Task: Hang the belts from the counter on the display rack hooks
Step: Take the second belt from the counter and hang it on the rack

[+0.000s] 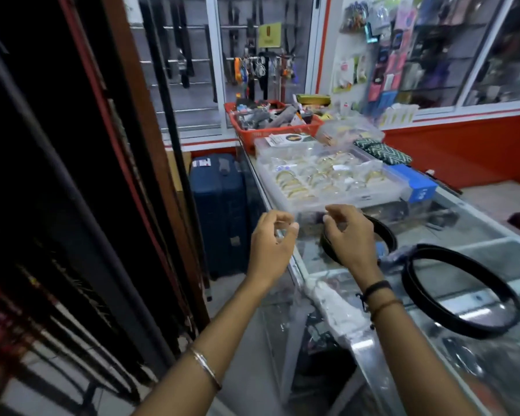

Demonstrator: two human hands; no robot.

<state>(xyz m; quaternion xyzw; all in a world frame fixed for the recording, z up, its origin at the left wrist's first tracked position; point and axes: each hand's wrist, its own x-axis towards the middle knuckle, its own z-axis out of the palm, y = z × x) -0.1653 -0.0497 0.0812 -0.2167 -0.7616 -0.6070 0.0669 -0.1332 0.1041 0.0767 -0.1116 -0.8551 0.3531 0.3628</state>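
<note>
A coiled black belt [386, 232] lies on the glass counter [475, 235], partly hidden behind my right hand [353, 238]. That hand hovers at the coil's left side with curled, parted fingers and nothing visibly gripped. A second, larger black belt loop [463, 291] rests further right on the counter. My left hand [272, 244] is raised just off the counter's left edge, thumb and forefinger pinched together; something pale glints between them, too blurred to name. The display rack [72, 205] with several dark and red hanging belts fills the left side.
A clear tray of bangles [327, 178] sits just beyond my hands, with a red basket [270, 124] of goods behind it. A blue box [418, 183] lies to the tray's right. A dark blue suitcase [219, 211] stands on the floor between rack and counter. Crumpled clear plastic [330, 298] drapes the counter edge.
</note>
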